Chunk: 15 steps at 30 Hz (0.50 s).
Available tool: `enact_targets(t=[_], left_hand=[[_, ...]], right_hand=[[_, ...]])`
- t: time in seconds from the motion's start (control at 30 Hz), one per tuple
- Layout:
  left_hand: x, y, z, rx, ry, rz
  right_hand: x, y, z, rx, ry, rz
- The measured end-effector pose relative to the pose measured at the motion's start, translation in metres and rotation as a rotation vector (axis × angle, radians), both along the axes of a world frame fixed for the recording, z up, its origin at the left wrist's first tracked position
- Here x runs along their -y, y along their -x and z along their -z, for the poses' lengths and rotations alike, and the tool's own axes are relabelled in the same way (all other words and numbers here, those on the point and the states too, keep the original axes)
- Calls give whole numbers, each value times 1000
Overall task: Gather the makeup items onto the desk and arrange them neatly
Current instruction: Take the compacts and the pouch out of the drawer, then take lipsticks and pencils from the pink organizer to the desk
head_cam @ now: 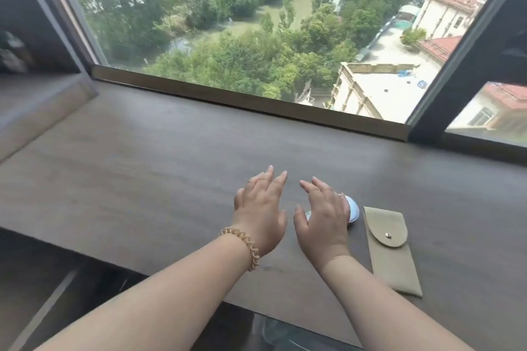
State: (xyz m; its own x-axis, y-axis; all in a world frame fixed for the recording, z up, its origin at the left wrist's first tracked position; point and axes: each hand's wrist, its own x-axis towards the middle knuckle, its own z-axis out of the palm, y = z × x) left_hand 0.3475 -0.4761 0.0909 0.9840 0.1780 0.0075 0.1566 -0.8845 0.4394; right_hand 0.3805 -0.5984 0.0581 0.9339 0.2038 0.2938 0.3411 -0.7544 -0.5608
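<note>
The left hand (262,214) hovers spread over the dark desk (142,179), holding nothing; the right hand (325,216), fingers straight, covers a round pale compact (353,209) near the desk's near edge; a khaki pouch (390,251) lies just right of it.

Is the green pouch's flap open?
No, the pouch lies flat on the desk with its flap folded down.
</note>
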Motion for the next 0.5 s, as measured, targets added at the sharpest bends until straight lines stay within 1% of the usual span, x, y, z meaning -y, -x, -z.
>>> enact_targets(t=[0.13, 0.2, 0.37, 0.5], left_hand=[[-91, 59, -30, 42, -64, -196], [-141, 101, -43, 52, -90, -287], [-258, 221, -64, 89, -139, -498], [-346, 311, -75, 109, -152, -623]], right_hand=[[-92, 32, -32, 100, 5, -197], [-144, 60, -45, 131, 17, -305], [-274, 149, -63, 151, 48, -540], [-374, 228, -73, 142, 56, -680]])
